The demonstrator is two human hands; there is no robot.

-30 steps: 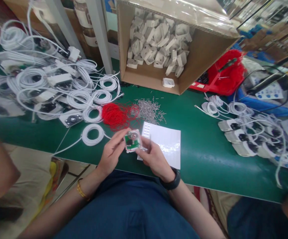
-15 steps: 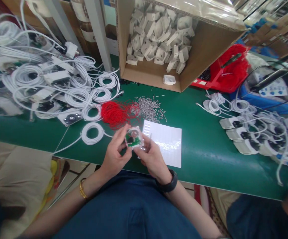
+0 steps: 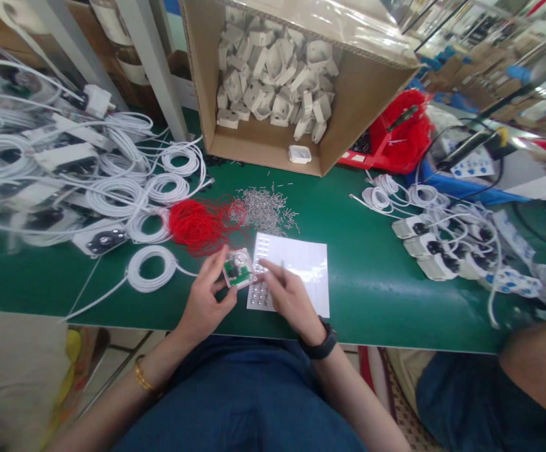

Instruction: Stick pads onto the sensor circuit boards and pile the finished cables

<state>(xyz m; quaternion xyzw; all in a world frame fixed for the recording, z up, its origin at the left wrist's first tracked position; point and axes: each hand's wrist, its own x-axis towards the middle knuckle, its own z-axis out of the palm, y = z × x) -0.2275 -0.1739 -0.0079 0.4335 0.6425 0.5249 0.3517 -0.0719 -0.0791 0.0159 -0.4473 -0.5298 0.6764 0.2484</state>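
My left hand (image 3: 209,296) grips a small square clear-edged housing (image 3: 239,269) with a green circuit board inside, fingers on its left side and thumb at its lower edge. My right hand (image 3: 289,292) is at the housing's right edge, thumb and index finger drawn close together. A thin grey sliver shows by its fingers; what they pinch is too small to name. Under this hand lies a white sheet (image 3: 308,270) with rows of small shiny dots along its left side. Beyond the housing are a bundle of red wire (image 3: 192,227) and a heap of small metal screws or pins (image 3: 266,210).
Coiled white cables (image 3: 117,198) with white housings crowd the left. A cardboard box (image 3: 263,144) of white plastic shells stands at the back. Rightward are a red bin (image 3: 404,141), a blue tray (image 3: 494,191) and more cabled housings (image 3: 435,260). People sit on both sides.
The view has shifted, so the bench things appear farther left. My right fingers have drawn back to the housing's edge, showing more of the board. My left hand keeps its hold.
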